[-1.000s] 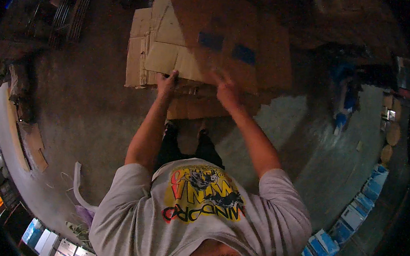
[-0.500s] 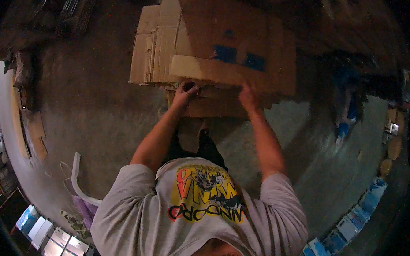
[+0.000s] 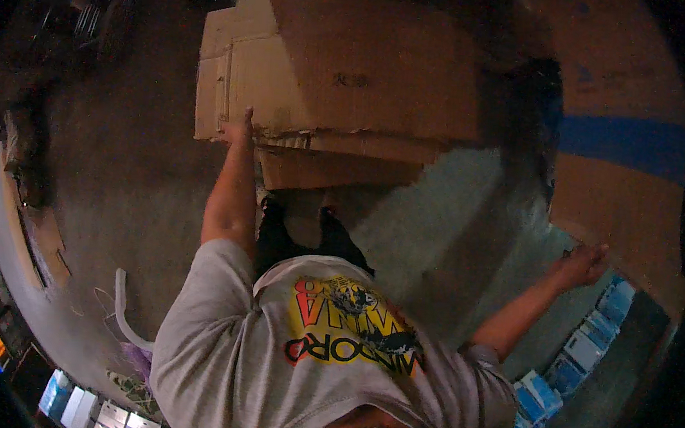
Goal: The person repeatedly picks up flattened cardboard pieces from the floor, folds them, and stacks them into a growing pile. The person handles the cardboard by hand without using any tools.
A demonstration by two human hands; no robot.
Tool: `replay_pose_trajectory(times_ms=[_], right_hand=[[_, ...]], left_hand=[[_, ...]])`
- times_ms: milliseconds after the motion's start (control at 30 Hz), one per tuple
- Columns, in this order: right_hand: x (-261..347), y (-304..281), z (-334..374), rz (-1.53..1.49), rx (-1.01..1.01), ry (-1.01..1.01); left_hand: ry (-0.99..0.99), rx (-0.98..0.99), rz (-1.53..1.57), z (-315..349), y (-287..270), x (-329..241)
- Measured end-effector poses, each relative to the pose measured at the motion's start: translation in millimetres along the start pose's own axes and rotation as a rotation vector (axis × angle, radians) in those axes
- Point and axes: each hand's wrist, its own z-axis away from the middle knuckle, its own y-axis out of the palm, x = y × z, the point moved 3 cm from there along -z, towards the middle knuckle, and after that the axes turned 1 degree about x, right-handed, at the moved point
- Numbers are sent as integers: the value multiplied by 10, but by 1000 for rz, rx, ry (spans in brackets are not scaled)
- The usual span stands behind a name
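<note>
We look down on a dim, grey concrete floor [image 3: 411, 242], which bends up at the rim of the wide round view. A broad strip of it runs between the cardboard at the centre and the cardboard at the right, and another spreads out to the left, giving room for the arms to swing. On this floor, straight ahead of us, lies a stack of flattened cardboard [image 3: 381, 99]; its near edge is ragged, its left part is brightly lit and the rest is in brown shadow, and a lower flap juts out toward our feet. At the far right a large cardboard sheet [image 3: 618, 195] with a wide blue band rises close to the camera, its lower edge slanting down to the right, well apart from the stack. Below that sheet, a row of blue and white packs [image 3: 577, 358] curves along the floor, while pale boards [image 3: 24, 230] line the left side. Nearer to us on the left lies a curved white strip [image 3: 123, 306]. Of our two hands, the left hand [image 3: 238, 129] is loosely spread at the near-left edge of the stack, thumb up; we cannot tell whether it grips. The right hand [image 3: 584, 265] reaches far out, fingers curled, meeting the lower edge of the banded sheet; we cannot tell whether it clasps the board or only lies against it.
</note>
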Motion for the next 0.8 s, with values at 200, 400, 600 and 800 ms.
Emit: replay_pose_trajectory(times_ms=[200,400,600,800], right_hand=[[-189,-474,87,128,-83,36],[-574,-414,357,196,113,-108],[-613,-280,295,256,161,-175],[-416,-108,201,328,251,-140]], left_hand=[[-116,324,-148,-164,-216,-190],[19,415,-202,-238,-469,-146],[-12,270,-212,-235,-865,-53],[353,344,-343,-38,-964,-296]])
